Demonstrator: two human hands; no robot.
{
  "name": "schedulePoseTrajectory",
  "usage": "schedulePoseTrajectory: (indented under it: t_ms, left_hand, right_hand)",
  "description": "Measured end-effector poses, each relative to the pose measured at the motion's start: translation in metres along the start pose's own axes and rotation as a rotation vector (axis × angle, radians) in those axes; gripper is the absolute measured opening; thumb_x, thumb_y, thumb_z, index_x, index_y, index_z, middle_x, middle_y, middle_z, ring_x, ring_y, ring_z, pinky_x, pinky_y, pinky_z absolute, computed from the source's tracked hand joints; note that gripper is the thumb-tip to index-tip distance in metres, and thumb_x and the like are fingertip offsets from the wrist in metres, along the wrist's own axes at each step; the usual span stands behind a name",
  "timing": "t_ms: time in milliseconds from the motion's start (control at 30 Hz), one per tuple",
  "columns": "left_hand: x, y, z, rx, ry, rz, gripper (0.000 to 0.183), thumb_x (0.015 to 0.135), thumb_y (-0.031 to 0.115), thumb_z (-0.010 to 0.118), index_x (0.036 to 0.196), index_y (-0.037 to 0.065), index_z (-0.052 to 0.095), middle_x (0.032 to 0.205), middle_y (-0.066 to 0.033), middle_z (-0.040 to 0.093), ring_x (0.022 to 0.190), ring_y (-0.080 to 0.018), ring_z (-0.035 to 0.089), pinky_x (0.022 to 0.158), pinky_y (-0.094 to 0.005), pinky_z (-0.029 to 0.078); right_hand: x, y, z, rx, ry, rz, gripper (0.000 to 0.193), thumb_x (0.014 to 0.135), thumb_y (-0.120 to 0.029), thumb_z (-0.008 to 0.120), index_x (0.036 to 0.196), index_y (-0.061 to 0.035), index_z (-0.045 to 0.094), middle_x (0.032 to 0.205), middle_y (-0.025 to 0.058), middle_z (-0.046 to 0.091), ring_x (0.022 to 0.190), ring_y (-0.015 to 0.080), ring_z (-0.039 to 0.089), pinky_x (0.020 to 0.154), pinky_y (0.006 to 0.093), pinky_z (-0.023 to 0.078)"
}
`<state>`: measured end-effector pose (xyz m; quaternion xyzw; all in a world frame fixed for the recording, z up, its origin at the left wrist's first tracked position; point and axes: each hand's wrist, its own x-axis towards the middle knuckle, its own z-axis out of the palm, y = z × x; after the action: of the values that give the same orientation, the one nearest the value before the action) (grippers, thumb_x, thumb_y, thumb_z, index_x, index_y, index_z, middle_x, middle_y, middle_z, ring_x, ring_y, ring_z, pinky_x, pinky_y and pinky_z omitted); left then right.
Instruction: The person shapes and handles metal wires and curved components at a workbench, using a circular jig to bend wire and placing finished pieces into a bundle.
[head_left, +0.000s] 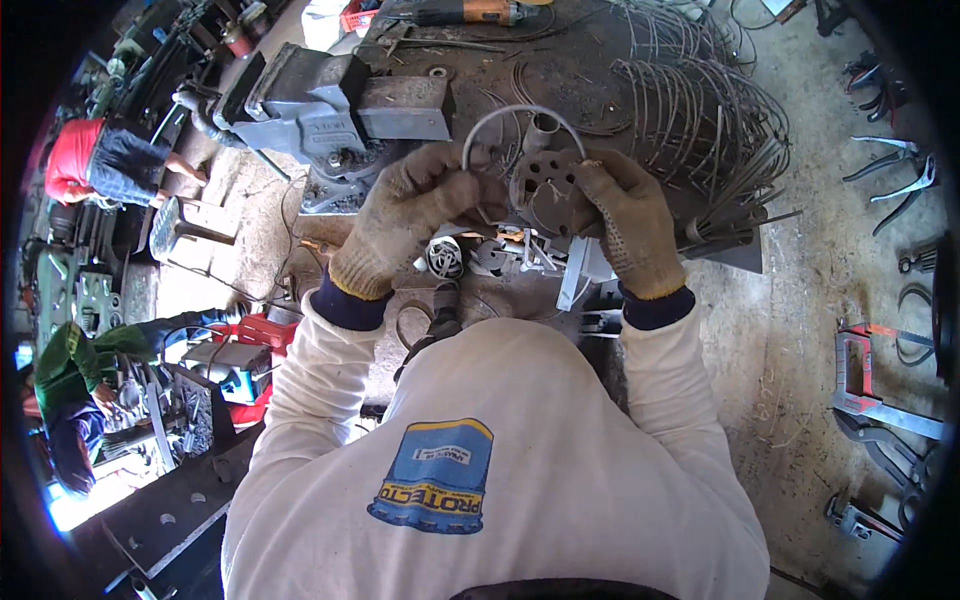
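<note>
Both my hands wear tan knit work gloves. My left hand (425, 195) is closed around the left side of a thin metal rod bent into a hoop (525, 107). On the other side, my right hand (632, 210) pinches the hoop's right end between thumb and fingers. The hoop arches over a round metal disc with holes (545, 180), beside which a short pipe stub (541, 132) stands. Whether the disc touches my right fingers I cannot tell. The hoop's lower part is partly hidden by the left glove.
A bench vise (340, 105) sits left on the dark metal bench (520, 60). Many bent rods (690, 110) pile up at right. An angle grinder (485, 12) lies at the far edge. Pliers (890, 165) and a hacksaw (858, 375) are at right. Two people are at left.
</note>
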<state>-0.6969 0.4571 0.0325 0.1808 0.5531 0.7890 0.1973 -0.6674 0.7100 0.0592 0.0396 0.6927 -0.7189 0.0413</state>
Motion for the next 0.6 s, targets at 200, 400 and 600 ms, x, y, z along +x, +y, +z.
schedulePoseTrajectory:
  t_ms: [200, 400, 600]
  left_hand:
    - [-0.020, -0.040, 0.001, 0.136, -0.020, -0.177, 0.044, 0.099, 0.022, 0.064, 0.135, 0.000, 0.053, 0.112, -0.0150, 0.070, 0.097, -0.0234, 0.070, 0.083, -0.0336, 0.058]
    - [-0.026, -0.050, 0.013, 0.173, 0.013, -0.315, 0.032, 0.102, 0.018, 0.057, 0.126, -0.004, 0.061, 0.099, -0.0091, 0.072, 0.095, -0.0147, 0.068, 0.083, -0.0293, 0.054]
    - [-0.032, -0.061, 0.008, 0.971, 0.204, 0.247, 0.027, 0.096, 0.015, 0.064, 0.120, 0.003, 0.066, 0.097, -0.0112, 0.073, 0.090, -0.0228, 0.069, 0.079, -0.0314, 0.054]
  right_hand:
    - [-0.006, 0.037, -0.002, 0.044, 0.074, 0.039, 0.027, 0.097, -0.022, 0.064, 0.114, -0.0007, 0.067, 0.083, 0.0027, 0.066, 0.069, 0.0086, 0.058, 0.064, 0.0238, 0.048]
    - [-0.005, 0.062, -0.006, -0.338, -0.068, 0.049, 0.031, 0.097, -0.026, 0.066, 0.115, -0.0014, 0.068, 0.091, 0.0094, 0.071, 0.072, 0.0139, 0.063, 0.069, 0.0296, 0.051]
    - [-0.029, 0.068, -0.006, -0.359, 0.164, 0.055, 0.037, 0.097, -0.032, 0.065, 0.116, -0.0010, 0.067, 0.098, 0.0098, 0.071, 0.081, 0.0198, 0.065, 0.078, 0.0343, 0.052]
